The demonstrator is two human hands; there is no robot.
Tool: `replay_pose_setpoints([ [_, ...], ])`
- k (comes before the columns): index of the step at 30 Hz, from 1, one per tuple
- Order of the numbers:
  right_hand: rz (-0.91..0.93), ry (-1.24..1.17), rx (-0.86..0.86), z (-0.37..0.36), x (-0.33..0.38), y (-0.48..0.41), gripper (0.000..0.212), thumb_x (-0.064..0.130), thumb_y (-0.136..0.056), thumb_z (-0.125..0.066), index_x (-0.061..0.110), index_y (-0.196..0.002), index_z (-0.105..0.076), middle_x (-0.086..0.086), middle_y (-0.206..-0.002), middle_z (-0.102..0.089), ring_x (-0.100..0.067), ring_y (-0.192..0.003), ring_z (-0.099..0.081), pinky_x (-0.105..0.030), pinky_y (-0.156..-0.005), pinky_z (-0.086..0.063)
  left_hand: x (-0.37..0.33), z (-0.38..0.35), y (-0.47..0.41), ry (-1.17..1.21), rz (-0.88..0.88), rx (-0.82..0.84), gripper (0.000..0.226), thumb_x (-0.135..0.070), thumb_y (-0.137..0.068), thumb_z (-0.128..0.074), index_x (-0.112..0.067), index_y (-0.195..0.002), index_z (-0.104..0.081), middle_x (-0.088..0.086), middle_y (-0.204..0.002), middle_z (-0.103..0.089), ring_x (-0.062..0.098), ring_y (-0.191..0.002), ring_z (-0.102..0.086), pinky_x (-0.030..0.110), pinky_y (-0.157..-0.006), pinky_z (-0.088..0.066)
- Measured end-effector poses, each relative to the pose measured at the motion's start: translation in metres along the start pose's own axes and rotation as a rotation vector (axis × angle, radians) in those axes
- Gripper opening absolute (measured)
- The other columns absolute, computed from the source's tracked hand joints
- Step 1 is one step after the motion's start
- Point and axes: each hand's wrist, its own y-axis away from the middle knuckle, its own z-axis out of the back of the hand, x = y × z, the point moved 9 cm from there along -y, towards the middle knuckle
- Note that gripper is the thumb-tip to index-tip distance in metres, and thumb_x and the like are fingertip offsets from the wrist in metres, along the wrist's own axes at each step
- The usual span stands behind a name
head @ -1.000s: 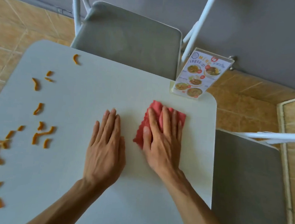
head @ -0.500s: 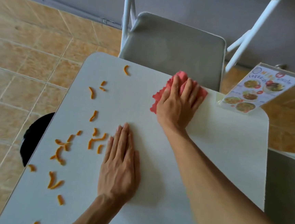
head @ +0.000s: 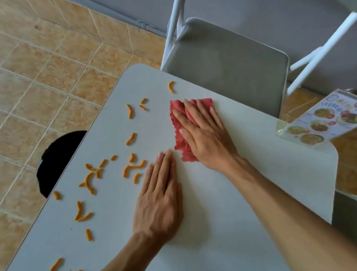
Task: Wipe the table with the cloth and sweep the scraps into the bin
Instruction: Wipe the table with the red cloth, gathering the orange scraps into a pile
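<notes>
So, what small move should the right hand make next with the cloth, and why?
Probably slide the red cloth further left under the flat right hand, toward the orange scraps. They lie just left of it, and the black bin sits below that table edge.

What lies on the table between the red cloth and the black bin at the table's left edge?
In the head view, scattered orange scraps lie on the white table between the red cloth and the black bin; nothing else is there.

Crumpled red cloth [head: 179, 126] lies flat beside scattered orange scraps [head: 129, 139].
</notes>
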Motion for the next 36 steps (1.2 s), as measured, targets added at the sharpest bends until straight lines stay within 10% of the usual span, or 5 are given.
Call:
replay_pose_setpoints([
  [16, -0.933, 0.047, -0.282, 0.031, -0.067, 0.178, 0.048, 0.04, -0.108, -0.036, 0.027, -0.153, -0.046, -0.01, -0.164, -0.037, -0.039, -0.151, -0.032, -0.058, -0.123, -0.023, 0.001, -0.003, 0.003, -0.007, 0.029, 0.009, 0.056, -0.023, -0.1, -0.031, 0.005, -0.15, -0.03, 0.018, -0.161, -0.022, 0.03, -0.152, -0.016, 0.046, -0.123, -0.015],
  [21, -0.254, 0.058, 0.024, 0.025, -0.048, 0.213, 0.053, 0.046, -0.107, -0.03, 0.035, -0.159, -0.03, -0.002, -0.17, -0.022, -0.032, -0.158, -0.016, -0.053, -0.127, -0.017, -0.044, -0.006, 0.019, 0.058, -0.049, 0.063, 0.06, -0.024, -0.099, -0.031, 0.005, -0.151, -0.025, 0.019, -0.163, -0.016, 0.03, -0.153, -0.009, 0.045, -0.124, -0.011],
  [26, -1.11, 0.046, -0.214, 0.039, -0.123, 0.308, 0.056, 0.043, -0.106, -0.029, 0.021, -0.157, -0.039, -0.016, -0.166, -0.029, -0.044, -0.153, -0.024, -0.062, -0.122, -0.023, -0.093, -0.032, 0.071, 0.041, -0.2, 0.122, 0.059, -0.021, -0.099, -0.036, 0.006, -0.15, -0.027, 0.017, -0.163, -0.017, 0.028, -0.153, -0.009, 0.048, -0.123, -0.013],
  [32, -0.446, -0.008, -0.028, 0.03, -0.037, 0.352, 0.055, 0.048, -0.103, -0.04, 0.031, -0.156, -0.039, -0.007, -0.169, -0.025, -0.032, -0.158, -0.016, -0.057, -0.127, -0.019, -0.094, -0.041, 0.075, -0.034, -0.181, 0.139, 0.06, -0.028, -0.101, -0.027, 0.003, -0.152, -0.023, 0.017, -0.163, -0.016, 0.029, -0.153, -0.01, 0.046, -0.124, -0.01],
  [36, -1.198, -0.136, -0.316, 0.033, -0.044, 0.415, 0.053, 0.042, -0.106, -0.04, 0.026, -0.157, -0.038, -0.013, -0.169, -0.021, -0.034, -0.157, -0.021, -0.048, -0.126, -0.026, -0.095, -0.038, 0.074, -0.048, -0.186, 0.121, 0.06, -0.026, -0.101, -0.03, 0.003, -0.152, -0.023, 0.017, -0.163, -0.016, 0.03, -0.153, -0.011, 0.043, -0.125, -0.008],
])
